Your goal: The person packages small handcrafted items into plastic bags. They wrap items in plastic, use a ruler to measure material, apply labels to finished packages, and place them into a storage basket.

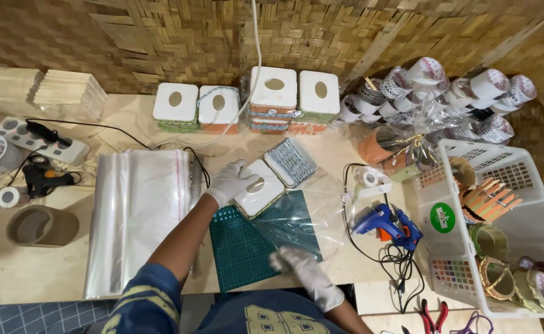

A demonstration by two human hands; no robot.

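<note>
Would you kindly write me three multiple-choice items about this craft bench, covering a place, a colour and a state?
1. Where does the blue glue gun lie?
A. right of the green cutting mat
B. inside the white basket
C. on the stack of clear bags

2. What colour are the gloves?
A. black
B. white
C. yellow

3. What is the left hand doing?
A. resting on a white-lidded box
B. lifting scissors
C. hanging empty in the air

Key: 1 A, the gun sits on the table beside the mat; 2 B, both hands, the right hand too, wear white; 3 A, its fingers lie on the lid.
</note>
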